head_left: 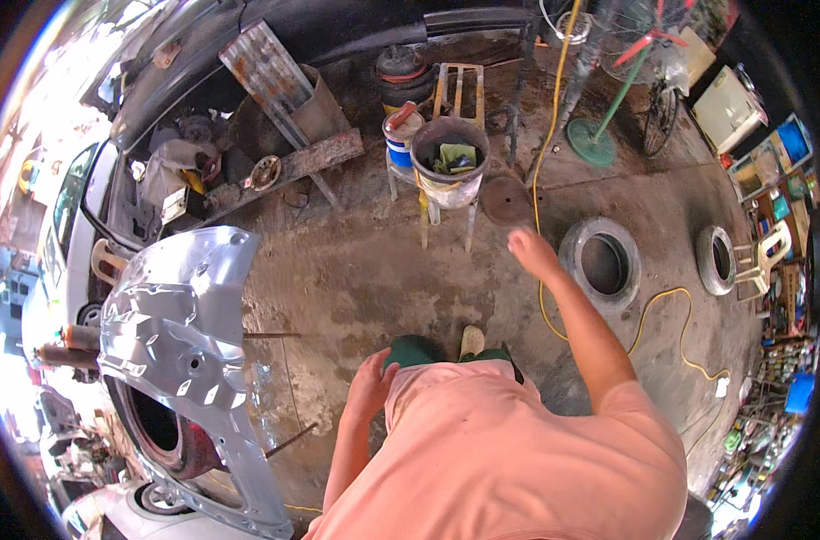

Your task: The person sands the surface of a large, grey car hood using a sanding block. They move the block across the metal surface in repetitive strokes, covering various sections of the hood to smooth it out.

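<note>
My right hand (530,251) is stretched forward with its fingers curled in, and nothing shows in it. It hangs above the floor, near a round rusty disc (506,201) and a yellow cable (537,193). Ahead of me a grey bucket (449,183) with a yellow-green cloth (457,159) inside stands on a stool (469,225). A white and blue pail (401,144) is beside it. Low at my left side is my left hand (370,382), fingers loosely extended by my green shorts (413,350), holding nothing visible. A silver car body panel (189,337) stands to its left.
On the right lie a large tire (567,261) and a smaller one (705,261), with the yellow cable winding past. A green-based fan (591,142) stands beyond. A plank bench (293,171) is at the far left; cluttered shelves (788,315) line the right edge.
</note>
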Demonstrator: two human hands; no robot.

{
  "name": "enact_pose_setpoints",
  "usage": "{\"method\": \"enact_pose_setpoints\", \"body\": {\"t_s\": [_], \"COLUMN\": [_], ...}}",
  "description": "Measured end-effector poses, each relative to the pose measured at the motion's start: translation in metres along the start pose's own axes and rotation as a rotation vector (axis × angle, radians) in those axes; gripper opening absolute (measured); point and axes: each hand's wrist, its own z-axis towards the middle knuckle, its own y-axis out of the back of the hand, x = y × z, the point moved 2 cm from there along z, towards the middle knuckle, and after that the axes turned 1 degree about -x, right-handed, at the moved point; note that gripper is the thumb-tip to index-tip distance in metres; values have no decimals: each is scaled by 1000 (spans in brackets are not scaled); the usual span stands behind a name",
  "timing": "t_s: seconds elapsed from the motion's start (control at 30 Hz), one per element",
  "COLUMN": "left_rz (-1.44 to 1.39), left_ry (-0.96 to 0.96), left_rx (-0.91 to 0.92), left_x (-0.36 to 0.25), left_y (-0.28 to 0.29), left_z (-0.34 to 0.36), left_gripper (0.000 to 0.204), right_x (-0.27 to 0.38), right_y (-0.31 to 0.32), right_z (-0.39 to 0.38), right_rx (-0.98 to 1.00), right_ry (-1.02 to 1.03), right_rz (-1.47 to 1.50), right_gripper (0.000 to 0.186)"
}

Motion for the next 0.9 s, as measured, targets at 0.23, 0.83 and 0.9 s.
{"method": "enact_pose_setpoints", "body": {"t_s": [0.23, 0.83, 0.9], "left_rz": [-46, -229, -219], "left_ry": [143, 169, 139], "left_rx": [-99, -331, -399], "left_x": [33, 73, 73], "left_y": [18, 225, 241], "left_z": [65, 263, 269], "left_gripper": [48, 40, 41], "right_x": [34, 50, 53], "right_y": [-16, -25, -34], "right_z": [252, 382, 394], "right_rx": [226, 106, 71], "right_ry": [25, -515, -519], "right_rz": [-190, 551, 595], "right_gripper": [22, 26, 27]}}
